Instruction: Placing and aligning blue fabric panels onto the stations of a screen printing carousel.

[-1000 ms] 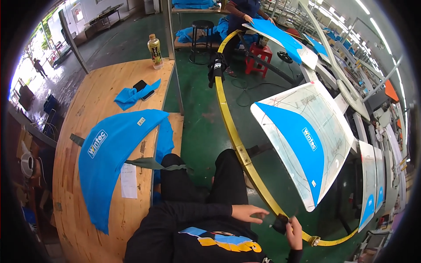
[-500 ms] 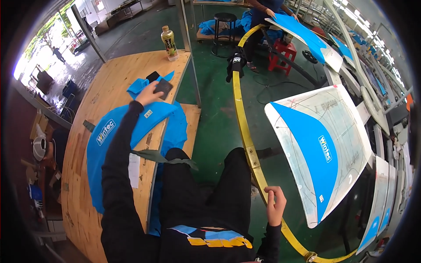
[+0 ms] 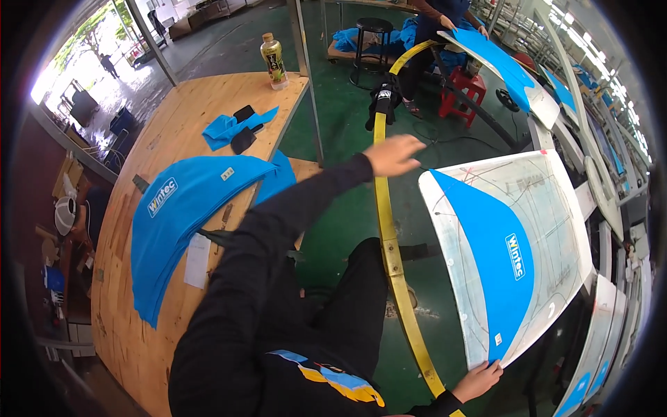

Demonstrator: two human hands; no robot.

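Note:
My left hand (image 3: 396,156) reaches across in the air above the yellow rail (image 3: 383,201), fingers stretched out, nothing held. Ahead of it, a pale board (image 3: 552,229) carries a curved blue fabric piece (image 3: 501,243) with a white printed mark. At the board's lower corner, my right hand (image 3: 478,380) has its fingers closed at the fabric's narrow tip. On the wooden table (image 3: 156,115) to the left lies a stack of similar blue fabric pieces (image 3: 191,187). Two dark pads (image 3: 243,141) and a blue cloth scrap (image 3: 221,132) sit farther back on that table.
A drink bottle (image 3: 274,61) stands at the table's far corner. The yellow rail curves between table and board. More boards (image 3: 597,333) line the right side. At the far end a person's hands (image 3: 482,30) touch another board, near a red stool (image 3: 464,94) and a black stool (image 3: 373,48).
My left hand has let go of the dark pad on the table and swung right, toward the board. My right hand has moved down and right to the board's lower corner.

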